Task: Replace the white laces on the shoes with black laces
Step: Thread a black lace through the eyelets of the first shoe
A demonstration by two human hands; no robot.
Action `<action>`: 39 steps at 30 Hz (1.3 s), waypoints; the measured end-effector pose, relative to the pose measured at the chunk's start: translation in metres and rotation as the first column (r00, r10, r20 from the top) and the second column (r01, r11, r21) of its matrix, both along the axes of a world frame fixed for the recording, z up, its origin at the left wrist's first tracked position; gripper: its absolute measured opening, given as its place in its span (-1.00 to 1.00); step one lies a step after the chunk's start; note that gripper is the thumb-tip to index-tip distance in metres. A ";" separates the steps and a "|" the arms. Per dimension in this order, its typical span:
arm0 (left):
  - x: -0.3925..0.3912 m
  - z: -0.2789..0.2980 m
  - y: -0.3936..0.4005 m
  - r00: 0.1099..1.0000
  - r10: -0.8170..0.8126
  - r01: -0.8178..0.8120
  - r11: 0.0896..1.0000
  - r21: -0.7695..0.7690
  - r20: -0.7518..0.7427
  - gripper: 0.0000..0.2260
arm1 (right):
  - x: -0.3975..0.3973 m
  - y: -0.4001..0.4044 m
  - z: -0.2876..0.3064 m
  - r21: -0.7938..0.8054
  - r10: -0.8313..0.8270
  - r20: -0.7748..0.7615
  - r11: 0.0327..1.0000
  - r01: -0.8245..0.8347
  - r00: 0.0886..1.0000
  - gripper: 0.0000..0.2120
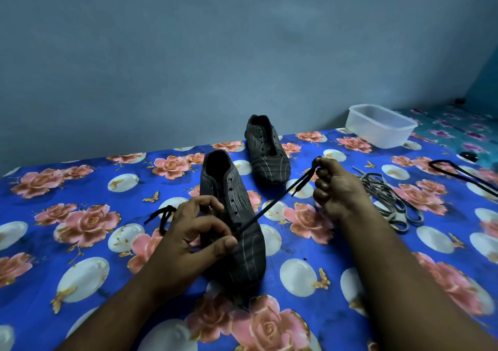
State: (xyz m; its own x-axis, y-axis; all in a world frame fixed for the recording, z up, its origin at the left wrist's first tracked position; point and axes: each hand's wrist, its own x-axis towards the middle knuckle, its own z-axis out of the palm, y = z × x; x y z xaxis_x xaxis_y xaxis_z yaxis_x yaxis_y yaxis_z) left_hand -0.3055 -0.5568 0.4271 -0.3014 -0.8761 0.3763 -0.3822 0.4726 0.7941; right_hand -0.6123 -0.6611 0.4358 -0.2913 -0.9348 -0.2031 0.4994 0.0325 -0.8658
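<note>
Black lace [272,207] taut, right hand [338,189] pinching end

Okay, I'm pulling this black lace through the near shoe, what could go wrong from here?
1. The right hand holds the black lace taut up and to the right; pull too far and the short tail by the left hand may slip out of its eyelet.
2. The left hand only rests against the near shoe, so it might tip or slide on the floral cloth.
3. The removed laces lie beside your right forearm and could snag.
</note>
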 end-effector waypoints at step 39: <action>0.015 -0.004 -0.016 0.965 0.126 -0.125 0.992 0.019 -0.230 -0.70 | 0.036 0.036 0.034 -0.182 0.270 -0.203 0.934 -0.307 0.941 -0.88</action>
